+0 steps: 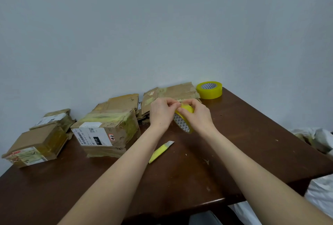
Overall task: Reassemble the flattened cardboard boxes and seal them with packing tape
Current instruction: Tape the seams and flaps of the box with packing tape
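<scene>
My one camera sits on my head and looks forward and down across the brown table (243, 143) toward the pale wall (162, 26). The view is wide. My forearms fill its bottom edge, and my left hand (161, 114) and right hand (197, 117), both on the tape roll (182, 123), sit mid-frame, fairly near.

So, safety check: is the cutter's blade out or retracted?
Out: bare grey blade sticks from the yellow cutter on the table.

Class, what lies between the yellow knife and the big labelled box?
The person's left forearm crosses that gap in the head view, above the brown table.
</scene>
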A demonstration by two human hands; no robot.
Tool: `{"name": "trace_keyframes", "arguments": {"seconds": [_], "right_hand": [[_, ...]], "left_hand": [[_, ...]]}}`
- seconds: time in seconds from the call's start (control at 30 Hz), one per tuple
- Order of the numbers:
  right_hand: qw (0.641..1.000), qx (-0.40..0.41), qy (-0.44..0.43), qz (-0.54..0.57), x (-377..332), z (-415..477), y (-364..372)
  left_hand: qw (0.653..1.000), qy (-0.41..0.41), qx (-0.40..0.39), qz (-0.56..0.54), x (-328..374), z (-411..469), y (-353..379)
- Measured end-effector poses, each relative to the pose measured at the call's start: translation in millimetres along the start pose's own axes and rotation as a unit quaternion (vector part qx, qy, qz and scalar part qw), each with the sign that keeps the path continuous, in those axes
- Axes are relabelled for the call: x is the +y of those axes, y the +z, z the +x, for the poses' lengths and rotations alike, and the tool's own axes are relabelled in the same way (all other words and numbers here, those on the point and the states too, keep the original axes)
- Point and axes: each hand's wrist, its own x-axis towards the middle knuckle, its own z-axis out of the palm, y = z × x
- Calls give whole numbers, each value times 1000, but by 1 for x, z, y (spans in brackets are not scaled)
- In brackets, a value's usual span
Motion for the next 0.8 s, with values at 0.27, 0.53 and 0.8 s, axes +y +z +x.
{"name": "trace_keyframes", "arguments": {"seconds": [0.27, 0.53, 0.8], "right_hand": [[998, -32, 3, -59, -3, 10, -2], [964, -34, 34, -261, 20, 10, -3], [976, -60, -125, -170, -66, 4, 79]], "left_hand": [[995, 50, 1, 88, -12, -5, -7], [969, 90, -3, 230, -34, 8, -50], [964, -71, 82, 242, -133, 38, -164]]}}
